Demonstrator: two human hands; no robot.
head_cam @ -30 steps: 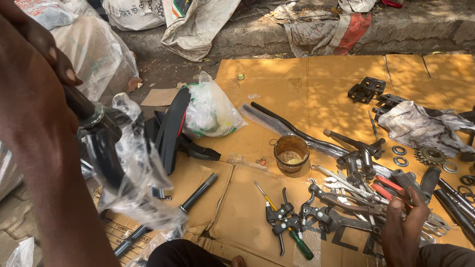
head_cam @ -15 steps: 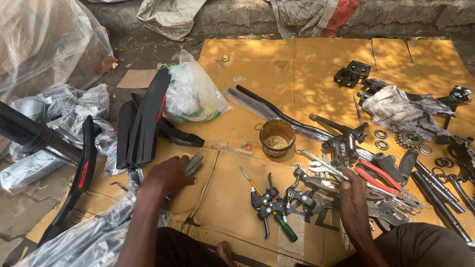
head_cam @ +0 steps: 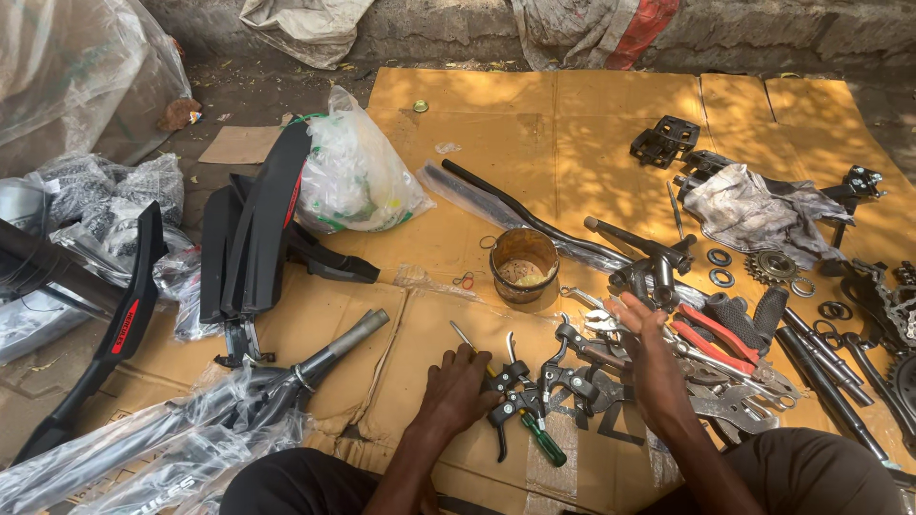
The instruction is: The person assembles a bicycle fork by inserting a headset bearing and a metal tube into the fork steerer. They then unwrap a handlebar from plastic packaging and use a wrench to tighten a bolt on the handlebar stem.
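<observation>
My left hand (head_cam: 460, 386) rests low on the cardboard sheet (head_cam: 534, 114), fingers spread. Its fingertips touch a black brake lever (head_cam: 508, 405) and lie beside a green-handled screwdriver (head_cam: 532, 434). My right hand (head_cam: 647, 355) hovers open over a pile of spanners and metal tools (head_cam: 596, 358), with the fingers up near a silver spanner (head_cam: 593, 313). Neither hand grips anything. Red-handled pliers (head_cam: 718, 336) lie just right of my right hand.
A rusty tin (head_cam: 523, 264) stands beyond the hands. At left lie black mudguards (head_cam: 258, 229), a plastic bag (head_cam: 358, 176) and a plastic-wrapped fork (head_cam: 315, 367). A black handlebar (head_cam: 534, 215), pedals (head_cam: 665, 140), a rag (head_cam: 754, 205) and a sprocket (head_cam: 773, 267) lie at right.
My left hand let go of the plastic-wrapped bike parts at the left and moved right to the brake levers. My right hand lifted slightly over the tool pile.
</observation>
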